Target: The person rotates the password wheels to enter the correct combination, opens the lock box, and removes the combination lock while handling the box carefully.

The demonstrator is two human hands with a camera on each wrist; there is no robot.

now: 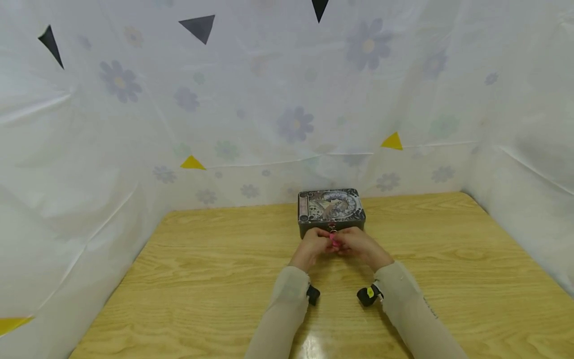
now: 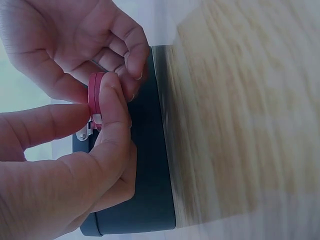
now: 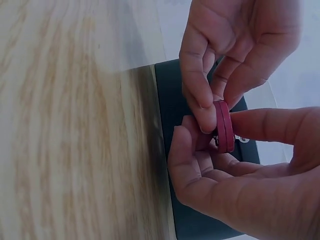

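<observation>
A small pink-red padlock hangs at the front clasp of a dark tin box with an ornate picture on its lid. My left hand pinches the padlock between thumb and forefinger; the left wrist view shows its thin red body edge-on. From the other side my right hand holds it too, thumb against one face and fingers curled behind, as in the right wrist view. Part of the clasp shows beside the padlock. Fingers hide much of the padlock's faces.
The box stands towards the back of a wood-grain table. Behind it hangs a white sheet with flower prints and black and yellow triangles; more white sheeting lines both sides. A black strap device sits at the right wrist.
</observation>
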